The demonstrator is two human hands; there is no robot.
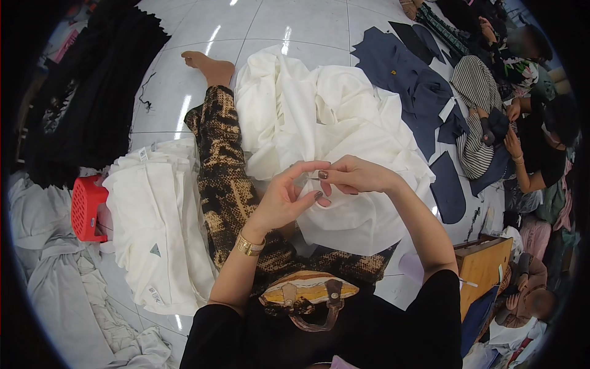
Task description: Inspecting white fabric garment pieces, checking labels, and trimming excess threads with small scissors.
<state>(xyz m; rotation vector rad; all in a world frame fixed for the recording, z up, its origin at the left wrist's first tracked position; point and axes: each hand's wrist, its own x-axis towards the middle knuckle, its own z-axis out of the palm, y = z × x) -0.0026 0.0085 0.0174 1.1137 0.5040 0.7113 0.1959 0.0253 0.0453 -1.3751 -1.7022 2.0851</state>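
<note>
My left hand (286, 198) and my right hand (357, 174) meet over my lap, above a large heap of white fabric (344, 101). A thin dark sliver shows between the fingertips, too small to name. My right thumb and fingers are pinched around it. My left fingers curl close beside, the index finger touching the right fingertips and the thumb lower down; what they grip is mostly hidden. The white fabric spreads from between my legs outward, with its near part draped under both hands. A gold bracelet (249, 245) circles my left wrist.
Left of my patterned leg lies a stack of folded white garments (160, 227), beside a red plastic stool (89, 209). Black fabric (92, 86) is piled far left, navy cut pieces (405, 89) far right. A wooden box (485, 261) stands right; other people sit along that side.
</note>
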